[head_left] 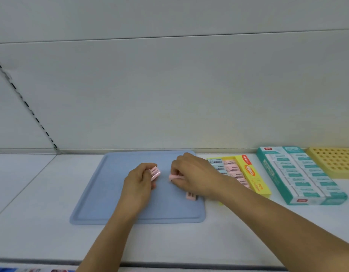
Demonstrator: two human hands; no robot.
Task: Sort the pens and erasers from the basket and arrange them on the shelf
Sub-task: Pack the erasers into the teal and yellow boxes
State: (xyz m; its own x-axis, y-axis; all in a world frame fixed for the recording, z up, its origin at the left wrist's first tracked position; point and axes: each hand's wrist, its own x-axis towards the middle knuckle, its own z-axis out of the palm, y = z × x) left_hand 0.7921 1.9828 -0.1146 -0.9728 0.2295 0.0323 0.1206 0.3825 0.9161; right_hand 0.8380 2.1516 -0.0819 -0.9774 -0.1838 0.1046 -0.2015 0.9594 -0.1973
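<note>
On the white shelf (42, 222), under a pale back panel, a flat blue tray (110, 203) lying central, with the boxes ranged to its right: a teal eraser box (299, 175) farthest along beside a yellow perforated holder (334, 163), and a yellow eraser box (248, 173) just beside the tray's right edge, partly hidden behind the right forearm. No basket and no pens anywhere in view. Over the tray's middle, both hands working close together but apart. Left hand (139, 181) closed, fingers pinched on a pink eraser (155, 173) held clear of the tray with its printed sleeve facing up. Right hand (193, 173) likewise closed, fingertips clamped on a second pink eraser (175, 177), seen edge-on and low over the blue surface. A third pink eraser (190, 195) lying flat on the tray, just under the right wrist. Probably mid-sort, with these loose pink pieces bound for the yellow box where similar pink and pale ones already sit in rows. Best done one at a time: turning each label-up to match the rows, lowering it flat into an open slot rather than dropping it, keeping the wrist lifted so as not to sweep the loose one off the tray.
</note>
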